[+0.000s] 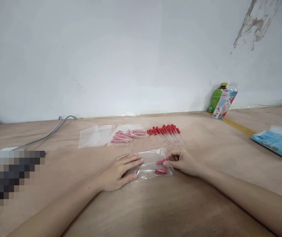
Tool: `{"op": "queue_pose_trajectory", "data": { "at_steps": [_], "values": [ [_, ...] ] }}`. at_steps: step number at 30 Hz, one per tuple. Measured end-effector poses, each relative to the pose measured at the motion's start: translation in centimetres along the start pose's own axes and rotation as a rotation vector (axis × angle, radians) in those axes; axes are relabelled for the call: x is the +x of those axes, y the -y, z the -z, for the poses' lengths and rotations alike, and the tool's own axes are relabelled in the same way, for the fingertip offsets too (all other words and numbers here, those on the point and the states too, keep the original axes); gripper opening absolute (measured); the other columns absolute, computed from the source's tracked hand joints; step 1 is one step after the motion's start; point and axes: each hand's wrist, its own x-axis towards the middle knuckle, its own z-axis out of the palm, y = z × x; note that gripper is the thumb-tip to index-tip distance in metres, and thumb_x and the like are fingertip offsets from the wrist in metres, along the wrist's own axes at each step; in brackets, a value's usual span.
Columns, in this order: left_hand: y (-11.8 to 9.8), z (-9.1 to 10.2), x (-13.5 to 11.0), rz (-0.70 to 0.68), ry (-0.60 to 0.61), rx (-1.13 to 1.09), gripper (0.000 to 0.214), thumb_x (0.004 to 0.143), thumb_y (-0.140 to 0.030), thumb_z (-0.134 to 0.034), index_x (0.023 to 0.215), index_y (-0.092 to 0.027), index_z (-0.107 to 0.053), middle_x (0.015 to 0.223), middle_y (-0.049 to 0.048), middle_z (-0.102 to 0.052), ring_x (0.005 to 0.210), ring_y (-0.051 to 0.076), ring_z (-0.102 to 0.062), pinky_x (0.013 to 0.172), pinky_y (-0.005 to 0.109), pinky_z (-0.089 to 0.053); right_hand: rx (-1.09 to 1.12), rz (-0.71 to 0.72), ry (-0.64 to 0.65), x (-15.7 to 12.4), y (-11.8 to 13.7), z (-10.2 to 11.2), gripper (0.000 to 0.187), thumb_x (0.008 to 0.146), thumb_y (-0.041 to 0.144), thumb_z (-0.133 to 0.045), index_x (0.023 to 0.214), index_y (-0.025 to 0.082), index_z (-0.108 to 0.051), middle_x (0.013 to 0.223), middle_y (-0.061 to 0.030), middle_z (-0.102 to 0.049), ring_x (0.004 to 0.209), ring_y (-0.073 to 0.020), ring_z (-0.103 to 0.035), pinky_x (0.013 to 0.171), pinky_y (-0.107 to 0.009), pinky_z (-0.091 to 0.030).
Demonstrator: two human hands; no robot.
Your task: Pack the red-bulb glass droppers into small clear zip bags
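Note:
A clear zip bag (151,164) lies flat on the wooden table (141,204) with red-capped droppers inside it. My left hand (118,171) rests flat on the bag's left end, fingers stretched out. My right hand (184,162) is curled at the bag's right end, pinching a red-capped dropper (161,161) at the bag's mouth. Behind the bag lies a row of several loose droppers with red bulbs (166,134).
Filled bags of droppers (125,135) and empty clear bags (93,136) lie at the back left. A grey cable (47,134) runs along the left. A green bottle (216,98) and a packet stand by the wall; a blue pack (278,142) lies at the right.

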Motion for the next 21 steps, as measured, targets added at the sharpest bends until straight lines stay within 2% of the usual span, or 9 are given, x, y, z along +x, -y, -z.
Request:
{"op": "queue_pose_trajectory", "data": {
  "at_steps": [2, 4, 6, 8, 9, 11, 14, 18, 21],
  "values": [
    [0.0, 0.0, 0.1, 0.0, 0.005, 0.002, 0.048, 0.091, -0.036, -0.038, 0.136, -0.029, -0.024, 0.141, 0.0, -0.028, 0.129, 0.02, -0.025, 0.106, 0.04, -0.02, -0.016, 0.028, -0.062, 0.1, -0.1, -0.7, 0.029, 0.061, 0.044, -0.068, 0.063, 0.015, -0.066, 0.057, -0.0006, -0.057, 0.052, -0.0094, -0.047, 0.048, -0.022, -0.035],
    [0.1, -0.1, 0.1, -0.001, 0.015, 0.001, 0.047, 0.091, -0.036, -0.038, 0.136, -0.029, -0.025, 0.141, 0.0002, -0.028, 0.129, 0.019, -0.025, 0.106, 0.04, -0.02, -0.082, 0.105, -0.057, 0.1, -0.1, -0.7, 0.028, 0.064, 0.044, -0.066, 0.063, 0.015, -0.066, 0.064, -0.0023, -0.059, 0.06, -0.0112, -0.051, 0.053, -0.023, -0.038],
    [0.1, -0.1, 0.2, 0.0, 0.017, -0.003, 0.047, 0.091, -0.037, -0.038, 0.135, -0.028, -0.027, 0.14, 0.0007, -0.029, 0.129, 0.02, -0.025, 0.106, 0.04, -0.02, -0.134, 0.165, 0.051, 0.2, 0.0, 0.0, 0.028, 0.071, 0.043, -0.059, 0.068, 0.016, -0.068, 0.071, -0.0033, -0.061, 0.066, -0.0122, -0.053, 0.059, -0.023, -0.04],
    [0.1, 0.0, 0.2, 0.003, 0.006, -0.014, 0.046, 0.09, -0.037, -0.039, 0.134, -0.028, -0.028, 0.14, 0.0013, -0.03, 0.129, 0.02, -0.025, 0.105, 0.041, -0.021, -0.14, 0.139, 0.171, 0.5, 0.2, 1.1, 0.028, 0.075, 0.041, -0.054, 0.073, 0.016, -0.068, 0.074, -0.0031, -0.064, 0.068, -0.0126, -0.055, 0.062, -0.024, -0.041],
    [0.1, 0.0, 0.2, 0.004, -0.002, -0.022, 0.046, 0.09, -0.037, -0.039, 0.134, -0.028, -0.029, 0.139, 0.0016, -0.031, 0.128, 0.02, -0.026, 0.105, 0.041, -0.022, -0.137, 0.102, 0.184, 0.8, 0.2, 1.8, 0.028, 0.075, 0.04, -0.054, 0.075, 0.016, -0.068, 0.075, -0.003, -0.065, 0.069, -0.0129, -0.056, 0.063, -0.024, -0.042],
    [0.0, 0.0, 0.2, 0.006, -0.014, -0.042, 0.046, 0.089, -0.037, -0.041, 0.133, -0.028, -0.031, 0.138, 0.0022, -0.033, 0.128, 0.021, -0.028, 0.105, 0.041, -0.022, -0.173, 0.027, 0.095, 1.8, 0.3, 2.9, 0.026, 0.072, 0.038, -0.056, 0.077, 0.015, -0.067, 0.074, -0.0031, -0.066, 0.067, -0.0132, -0.057, 0.061, -0.024, -0.042],
    [0.1, 0.1, 0.2, 0.008, -0.018, -0.071, 0.045, 0.089, -0.038, -0.042, 0.132, -0.028, -0.034, 0.138, 0.0031, -0.034, 0.127, 0.021, -0.029, 0.105, 0.041, -0.023, -0.367, -0.007, -0.154, 4.0, 0.4, 3.5, 0.02, 0.07, 0.033, -0.057, 0.072, 0.015, -0.064, 0.064, -0.0021, -0.063, 0.059, -0.0125, -0.054, 0.054, -0.022, -0.039],
    [0.1, 0.1, 0.2, 0.01, -0.003, -0.084, 0.042, 0.09, -0.038, -0.04, 0.13, -0.027, -0.037, 0.138, 0.0038, -0.033, 0.127, 0.021, -0.028, 0.104, 0.041, -0.023, -0.641, 0.031, -0.335, 7.3, 1.3, 1.8, 0.013, 0.072, 0.026, -0.052, 0.072, 0.017, -0.062, 0.07, -0.0023, -0.064, 0.066, -0.0131, -0.057, 0.058, -0.022, -0.039],
    [0.1, 0.2, 0.1, 0.007, 0.008, -0.072, 0.04, 0.091, -0.037, -0.038, 0.129, -0.027, -0.039, 0.139, 0.0035, -0.032, 0.128, 0.02, -0.027, 0.105, 0.04, -0.022, -0.777, -0.091, -0.348, 9.6, 2.0, -0.2, 0.015, 0.072, 0.024, -0.051, 0.08, 0.016, -0.061, 0.083, -0.0074, -0.065, 0.079, -0.0178, -0.059, 0.065, -0.024, -0.04]
  ]
}}
